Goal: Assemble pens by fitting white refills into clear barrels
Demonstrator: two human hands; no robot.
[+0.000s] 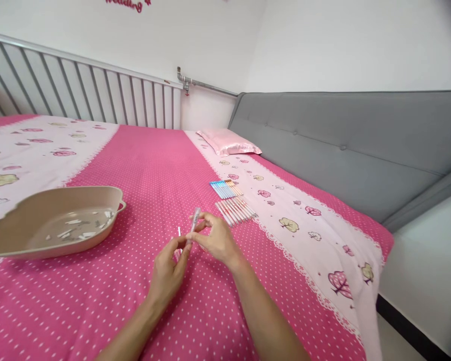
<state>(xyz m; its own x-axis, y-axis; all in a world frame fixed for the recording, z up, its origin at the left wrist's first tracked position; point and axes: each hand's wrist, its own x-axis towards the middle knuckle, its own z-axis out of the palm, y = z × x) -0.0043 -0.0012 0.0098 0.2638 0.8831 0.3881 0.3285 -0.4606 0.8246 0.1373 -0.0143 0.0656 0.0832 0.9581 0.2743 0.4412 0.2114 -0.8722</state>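
Over the pink dotted bed cover, my left hand (171,263) and my right hand (216,238) come together on a slim, pale translucent pen (196,216). My left fingers pinch its lower part. The right thumb and fingertips close around it higher up. A thin white stick (179,231) shows just behind my left fingers; I cannot tell whether it is held or lies on the cover. Beyond my right hand lie two neat rows of pens: blue to orange-brown ones (226,189) farther off, and pale ones with reddish ends (236,210) nearer.
On the left stands a beige plastic basin (56,198) holding several small white and grey pieces (86,234). A pink pillow (227,142) lies near the grey padded headboard (342,145). Along the back wall runs a white radiator (97,93) with a metal pipe (210,86).
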